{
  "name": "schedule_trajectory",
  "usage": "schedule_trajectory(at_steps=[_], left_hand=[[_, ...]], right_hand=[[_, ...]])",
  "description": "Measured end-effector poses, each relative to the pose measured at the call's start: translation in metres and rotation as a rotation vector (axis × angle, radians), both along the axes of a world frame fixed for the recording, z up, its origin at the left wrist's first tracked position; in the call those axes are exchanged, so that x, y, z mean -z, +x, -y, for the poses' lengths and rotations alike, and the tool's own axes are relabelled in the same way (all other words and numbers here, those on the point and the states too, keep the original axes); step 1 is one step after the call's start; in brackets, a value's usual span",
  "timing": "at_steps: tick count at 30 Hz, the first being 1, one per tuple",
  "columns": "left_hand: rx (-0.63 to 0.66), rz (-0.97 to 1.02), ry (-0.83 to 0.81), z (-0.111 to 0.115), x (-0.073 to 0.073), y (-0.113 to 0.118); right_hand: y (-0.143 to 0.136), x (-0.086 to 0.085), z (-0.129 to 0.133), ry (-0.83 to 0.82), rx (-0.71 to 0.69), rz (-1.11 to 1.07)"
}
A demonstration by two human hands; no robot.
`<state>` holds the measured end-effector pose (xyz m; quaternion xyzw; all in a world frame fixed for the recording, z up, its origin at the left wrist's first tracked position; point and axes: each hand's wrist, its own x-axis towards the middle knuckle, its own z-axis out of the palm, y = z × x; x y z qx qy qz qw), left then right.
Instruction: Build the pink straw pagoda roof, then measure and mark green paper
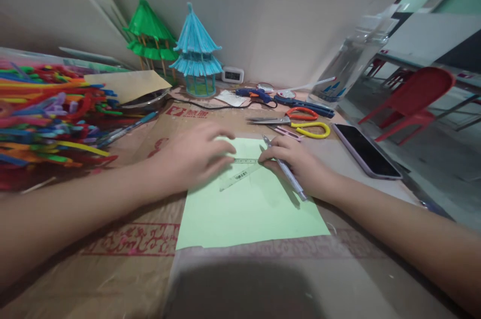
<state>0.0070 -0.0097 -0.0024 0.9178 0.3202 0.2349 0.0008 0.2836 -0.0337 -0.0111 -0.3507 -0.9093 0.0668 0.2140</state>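
A sheet of light green paper (255,219) lies flat in front of me, with a clear triangular ruler (235,179) on its upper part. My left hand (199,151) is over the sheet's left edge, slightly blurred, fingers apart and curved near the ruler's left end; nothing shows in its grasp. In my right hand (295,161) is a pale purple pen (291,179), its tip pointing up and away from the paper. The fingertips of that hand are at the ruler's right end. Part of the ruler is hidden by my hands.
Scissors (296,121), a blue glue gun (253,93) and a blue cutter (308,106) lie behind the paper. A phone (366,151) and plastic bottle (343,68) stand right. Colourful pipe cleaners (56,118) fill the left, near green (148,28) and blue (198,48) model pavilions.
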Motion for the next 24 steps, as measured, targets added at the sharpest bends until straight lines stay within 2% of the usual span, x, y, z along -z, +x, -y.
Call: schedule_trajectory(at_steps=[3,7,10,18,24], left_hand=[[0.16,-0.101,-0.009,0.033,-0.002,-0.003],[0.231,-0.105,-0.045,0.059,0.006,-0.005],[0.231,-0.087,-0.03,0.061,0.009,-0.004],[0.24,-0.083,-0.023,0.056,0.008,-0.002],[0.244,-0.156,0.006,0.061,-0.005,-0.002]], right_hand=[[0.001,-0.001,0.005,0.007,0.001,-0.041],[0.002,-0.006,0.015,-0.095,-0.07,-0.046],[0.002,-0.01,0.021,-0.154,-0.089,-0.023],[0.003,-0.01,0.019,-0.149,-0.194,-0.042],[0.0,-0.016,0.023,-0.215,-0.168,-0.055]])
